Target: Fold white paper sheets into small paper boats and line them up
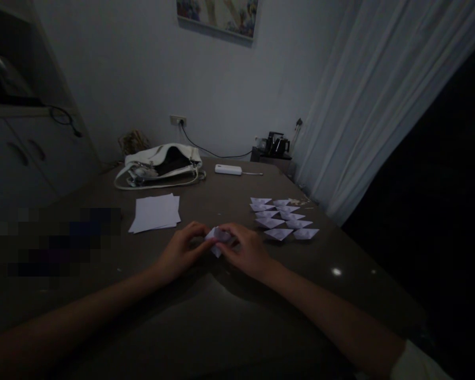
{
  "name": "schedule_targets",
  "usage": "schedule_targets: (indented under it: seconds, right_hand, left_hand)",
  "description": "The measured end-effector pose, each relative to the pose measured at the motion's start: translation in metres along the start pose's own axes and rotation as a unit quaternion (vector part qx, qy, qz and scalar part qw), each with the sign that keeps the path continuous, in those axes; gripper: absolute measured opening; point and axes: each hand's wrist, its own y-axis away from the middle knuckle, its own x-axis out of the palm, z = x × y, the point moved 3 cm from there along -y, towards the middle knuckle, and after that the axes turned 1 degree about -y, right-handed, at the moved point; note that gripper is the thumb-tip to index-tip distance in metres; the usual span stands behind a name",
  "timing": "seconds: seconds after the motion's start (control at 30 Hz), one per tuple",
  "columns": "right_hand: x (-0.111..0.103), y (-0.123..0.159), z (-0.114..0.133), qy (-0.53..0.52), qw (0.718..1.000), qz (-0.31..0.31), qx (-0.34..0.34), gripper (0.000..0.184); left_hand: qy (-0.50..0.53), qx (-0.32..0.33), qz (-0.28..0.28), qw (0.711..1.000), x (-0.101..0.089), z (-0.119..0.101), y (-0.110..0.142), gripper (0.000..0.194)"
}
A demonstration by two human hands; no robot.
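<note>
Between my two hands is a small piece of folded white paper (217,235), pinched from both sides just above the table. My left hand (185,247) is closed on its left edge with thumb and fingers. On the right side, my right hand (248,250) grips it the same way, and its fingers cover part of the folds. Several folded paper boats (279,233) stand in two columns to the right of my hands. A stack of white paper sheets (155,212) lies to the left, its edges slightly uneven.
A white handbag (158,163) sits open at the table's back left. Near the back middle lies a white power bank (228,169) with a short cable. A black kettle (280,145) stands beyond the far edge, beside a pale curtain (340,105). A blurred patch covers the left.
</note>
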Motion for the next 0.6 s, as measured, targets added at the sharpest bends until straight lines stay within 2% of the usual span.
schedule_targets:
  seconds: [0.17,0.27,0.43,0.6]
  right_hand:
    - [-0.0005,0.0018,0.005,0.051,0.997,0.017,-0.047,0.029]
    - [0.0017,0.0031,0.0076,0.076,0.994,0.025,-0.075,0.032]
    - [0.0043,0.0049,0.0095,0.105,0.988,-0.011,-0.111,0.031]
    - [0.0071,0.0068,0.0085,0.119,0.984,-0.02,-0.128,0.025]
  left_hand:
    - [-0.003,0.0,0.022,1.0,0.0006,-0.006,-0.0009,0.025]
    - [-0.016,-0.015,0.016,1.0,0.0014,-0.0085,-0.0007,0.029]
    - [0.007,-0.029,0.009,1.0,0.0037,-0.0056,0.0003,0.03]
    - [0.043,-0.052,0.017,0.998,0.0033,-0.0007,-0.0007,0.026]
